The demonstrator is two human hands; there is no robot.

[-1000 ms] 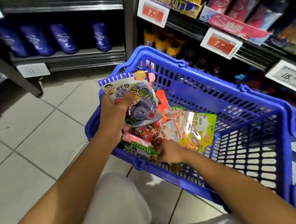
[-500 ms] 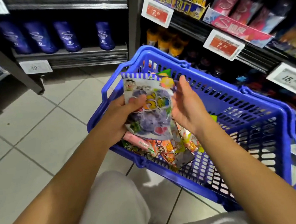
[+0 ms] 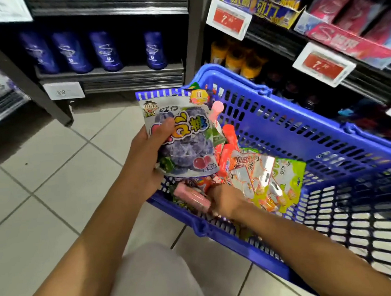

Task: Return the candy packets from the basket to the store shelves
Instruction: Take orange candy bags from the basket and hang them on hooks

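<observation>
Several candy packets still lie heaped in the near corner of the blue basket, which rests on a pale tiled floor between dark store shelves. Half a second ago the right hand was raised beside the grape packet; now the right hand has dropped back into the pile, next to a pink bar and the orange and green pouches. Its fingers are buried among the wrappers and blurred, so whether they have closed on anything cannot be told. The left hand keeps its clasp on the grape packet, thumb across the front, holding it upright over the basket's near-left rim with a few more wrappers fanned behind it. This suggests the person is gathering a handful before shelving, so the task looks to be at an early stage, with most of the sweets not yet returned. Ahead, a low shelf carries dark blue bottles above a white price tag. To the right, red price tags front shelves of boxed goods and yellow-capped bottles.
</observation>
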